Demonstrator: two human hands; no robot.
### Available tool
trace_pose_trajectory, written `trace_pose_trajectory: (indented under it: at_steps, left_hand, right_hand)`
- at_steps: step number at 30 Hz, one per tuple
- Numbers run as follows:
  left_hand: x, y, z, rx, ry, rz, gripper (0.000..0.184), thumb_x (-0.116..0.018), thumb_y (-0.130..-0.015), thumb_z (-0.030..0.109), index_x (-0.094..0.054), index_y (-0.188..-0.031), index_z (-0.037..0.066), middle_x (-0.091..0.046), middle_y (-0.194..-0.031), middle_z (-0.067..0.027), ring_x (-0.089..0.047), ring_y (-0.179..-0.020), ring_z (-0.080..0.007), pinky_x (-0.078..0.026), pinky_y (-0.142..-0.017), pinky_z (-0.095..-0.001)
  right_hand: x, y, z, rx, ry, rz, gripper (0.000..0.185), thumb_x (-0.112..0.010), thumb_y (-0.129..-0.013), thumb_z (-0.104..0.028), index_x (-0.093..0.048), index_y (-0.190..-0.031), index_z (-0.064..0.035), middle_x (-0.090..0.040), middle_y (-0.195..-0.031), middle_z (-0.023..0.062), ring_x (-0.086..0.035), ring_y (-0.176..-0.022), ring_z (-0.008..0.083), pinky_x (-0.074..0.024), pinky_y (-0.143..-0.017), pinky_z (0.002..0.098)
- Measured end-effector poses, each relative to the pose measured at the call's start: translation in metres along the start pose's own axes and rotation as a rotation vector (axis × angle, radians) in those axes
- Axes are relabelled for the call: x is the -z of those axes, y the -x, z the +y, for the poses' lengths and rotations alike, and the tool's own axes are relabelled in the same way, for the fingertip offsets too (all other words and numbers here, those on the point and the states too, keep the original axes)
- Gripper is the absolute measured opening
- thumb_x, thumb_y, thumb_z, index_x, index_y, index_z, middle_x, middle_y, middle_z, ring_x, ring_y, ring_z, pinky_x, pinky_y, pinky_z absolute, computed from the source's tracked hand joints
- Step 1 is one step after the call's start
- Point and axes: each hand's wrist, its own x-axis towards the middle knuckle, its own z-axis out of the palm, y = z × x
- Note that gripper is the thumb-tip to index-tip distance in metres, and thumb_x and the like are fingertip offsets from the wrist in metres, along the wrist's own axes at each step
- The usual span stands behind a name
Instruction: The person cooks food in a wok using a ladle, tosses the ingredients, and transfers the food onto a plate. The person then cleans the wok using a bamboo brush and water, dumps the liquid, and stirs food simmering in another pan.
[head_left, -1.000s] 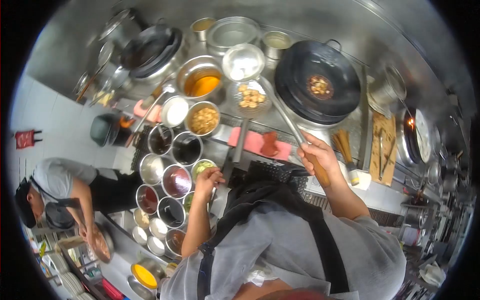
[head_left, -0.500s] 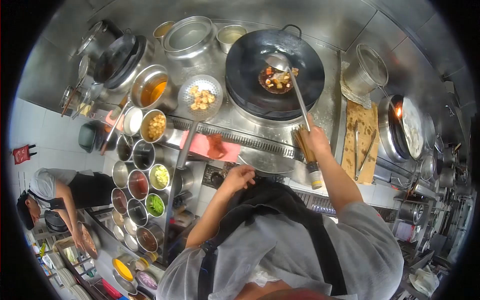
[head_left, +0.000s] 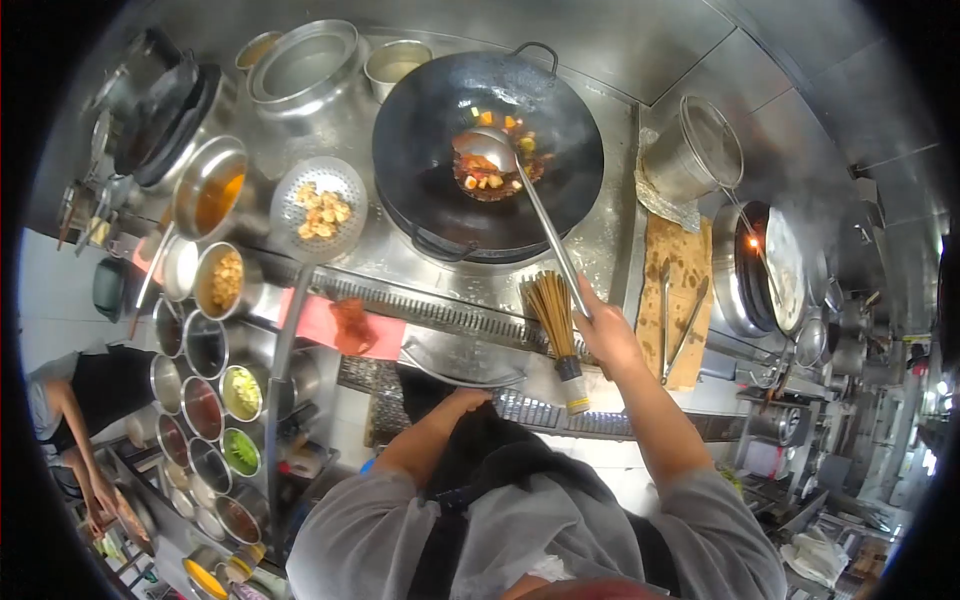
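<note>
My right hand [head_left: 606, 328] is wrapped round the handle of a long metal ladle [head_left: 545, 222], whose bowl rests among the food in a large black wok [head_left: 400, 150]. Chopped pieces in dark red sauce [head_left: 486, 180] lie around the ladle's bowl. My left hand [head_left: 466, 400] is low in front of my apron, near the stove's front edge; its fingers are too hidden to read. A bamboo brush [head_left: 552, 310] lies just left of my right hand.
Left of the wok, a perforated skimmer [head_left: 290, 205] holds fried pieces. Metal containers of ingredients [head_left: 241, 392] stand at the lower left. A stained board [head_left: 688, 270] with tongs lies right. A pink cloth [head_left: 385, 338] lies in front. Another person's arm [head_left: 78, 425] shows far left.
The view has shifted rightward. My right hand has brought the ladle into the wok, and its bowl has moved through the food. My left hand has left the ingredient containers and come down toward my apron.
</note>
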Motion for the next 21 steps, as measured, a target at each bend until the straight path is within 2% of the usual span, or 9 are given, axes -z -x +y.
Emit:
trace_pose_trajectory:
  at_steps: [3,6,7,10,11,16,17,20,21]
  left_hand:
    - [-0.064,-0.087,-0.021,-0.312,1.142,0.156,0.045,-0.057,-0.085,0.040,-0.062,-0.113,0.005,-0.066,-0.103,-0.0170,-0.065,-0.087,-0.0288,-0.050,-0.075,-0.0459]
    - [-0.126,-0.208,-0.031,-0.967,0.522,0.599,0.050,-0.054,-0.088,0.037,-0.051,-0.128,0.008,-0.061,-0.115,-0.0167,-0.063,-0.091,-0.0318,-0.050,-0.079,-0.0475]
    - [-0.099,-0.162,-0.011,-0.485,-0.179,0.262,0.051,-0.050,-0.090,0.035,-0.044,-0.135,0.012,-0.053,-0.128,-0.0158,-0.057,-0.105,-0.0326,-0.050,-0.084,-0.0494]
    - [-0.111,-0.121,0.005,-0.764,-0.012,0.879,0.033,-0.050,-0.083,0.018,-0.055,-0.113,0.006,-0.058,-0.117,-0.0182,-0.052,-0.111,-0.0381,-0.042,-0.096,-0.0455]
    - [-0.108,-0.118,0.008,-0.762,-0.011,0.878,0.033,-0.050,-0.083,0.018,-0.055,-0.113,0.006,-0.058,-0.117,-0.0182,-0.052,-0.111,-0.0381,-0.042,-0.096,-0.0455]
    - [-0.088,-0.097,0.011,-0.234,1.349,-0.279,0.036,-0.057,-0.081,0.019,-0.058,-0.112,0.001,-0.061,-0.108,-0.0181,-0.058,-0.098,-0.0257,-0.049,-0.079,-0.0375]
    - [-0.076,-0.081,0.007,-0.224,1.352,-0.264,0.036,-0.057,-0.081,0.019,-0.058,-0.112,0.001,-0.061,-0.108,-0.0181,-0.058,-0.098,-0.0257,-0.049,-0.079,-0.0375]
    - [0.013,0.035,0.008,-0.595,-0.246,-0.200,0.031,-0.062,-0.085,0.023,-0.065,-0.104,-0.002,-0.066,-0.097,-0.0117,-0.063,-0.090,-0.0174,-0.052,-0.073,-0.0312]
    - [0.034,0.086,0.011,-0.520,0.075,-0.272,0.031,-0.063,-0.085,0.023,-0.065,-0.104,-0.001,-0.067,-0.097,-0.0110,-0.063,-0.090,-0.0174,-0.052,-0.076,-0.0317]
  right_hand:
    - [0.023,0.002,0.001,-0.071,0.011,0.005,0.064,-0.054,-0.085,-0.014,-0.030,-0.144,-0.0165,-0.063,-0.092,0.0268,-0.060,-0.087,0.0436,-0.0447,-0.080,0.0524]
    - [0.007,-0.028,-0.007,-0.110,0.109,0.016,0.063,-0.053,-0.086,-0.014,-0.029,-0.144,-0.0169,-0.063,-0.094,0.0272,-0.060,-0.087,0.0452,-0.0464,-0.079,0.0513]
    - [0.003,-0.029,-0.017,-0.129,0.088,0.002,0.062,-0.053,-0.087,-0.015,-0.030,-0.144,-0.0169,-0.063,-0.092,0.0272,-0.060,-0.086,0.0446,-0.0463,-0.080,0.0506]
    - [0.008,-0.006,-0.029,-0.075,-0.051,-0.062,0.061,-0.053,-0.087,-0.016,-0.030,-0.144,-0.0166,-0.063,-0.087,0.0277,-0.061,-0.083,0.0445,-0.0461,-0.081,0.0499]
    - [0.013,0.002,-0.029,-0.127,-0.099,-0.094,0.062,-0.053,-0.086,-0.015,-0.030,-0.144,-0.0167,-0.062,-0.081,0.0278,-0.060,-0.079,0.0453,-0.0463,-0.080,0.0489]
    - [-0.003,-0.011,-0.007,-0.146,0.039,-0.006,0.063,-0.055,-0.088,-0.021,-0.028,-0.145,-0.0247,-0.063,-0.087,0.0268,-0.063,-0.085,0.0414,-0.0479,-0.077,0.0467]
    - [-0.019,-0.022,-0.003,-0.109,0.055,0.039,0.064,-0.055,-0.088,-0.021,-0.027,-0.145,-0.0246,-0.063,-0.090,0.0269,-0.062,-0.088,0.0422,-0.0476,-0.079,0.0473]
    - [-0.023,-0.020,-0.028,-0.063,-0.025,0.073,0.064,-0.054,-0.088,-0.020,-0.028,-0.145,-0.0240,-0.064,-0.094,0.0262,-0.062,-0.090,0.0433,-0.0481,-0.080,0.0458]
    - [-0.019,-0.007,-0.023,-0.016,-0.083,0.065,0.063,-0.054,-0.088,-0.020,-0.029,-0.145,-0.0241,-0.064,-0.092,0.0259,-0.062,-0.089,0.0425,-0.0484,-0.079,0.0450]
